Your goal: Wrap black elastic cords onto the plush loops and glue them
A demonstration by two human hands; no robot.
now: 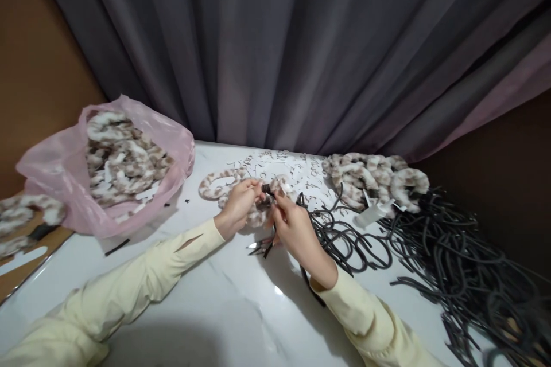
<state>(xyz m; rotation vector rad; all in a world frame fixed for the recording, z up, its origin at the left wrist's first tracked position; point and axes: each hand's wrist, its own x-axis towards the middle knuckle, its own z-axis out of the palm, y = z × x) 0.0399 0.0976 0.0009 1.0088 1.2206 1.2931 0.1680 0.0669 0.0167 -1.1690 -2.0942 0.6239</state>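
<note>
Near the middle of the white table, my left hand (239,206) pinches a furry brown-and-white strap (258,217) beside a dark band of black cord (266,188) wound around it. From the other side, my right hand (297,229) grips the black cord with thumb and finger close to that band. Small scissors (257,248) poke out below my right hand, blades pointing left; their handles are hidden by the fingers. A curved furry loop (210,184) lies just left of my hands. White paper scraps (297,167) and short brownish bits are spread behind.
A pink plastic bag (172,126) full of furry pieces stands at the left. More furry straps (379,175) are piled at the back right, by a small translucent bottle (371,215). Tangled black cords (451,258) cover the right side. A grey curtain (258,51) hangs behind the table.
</note>
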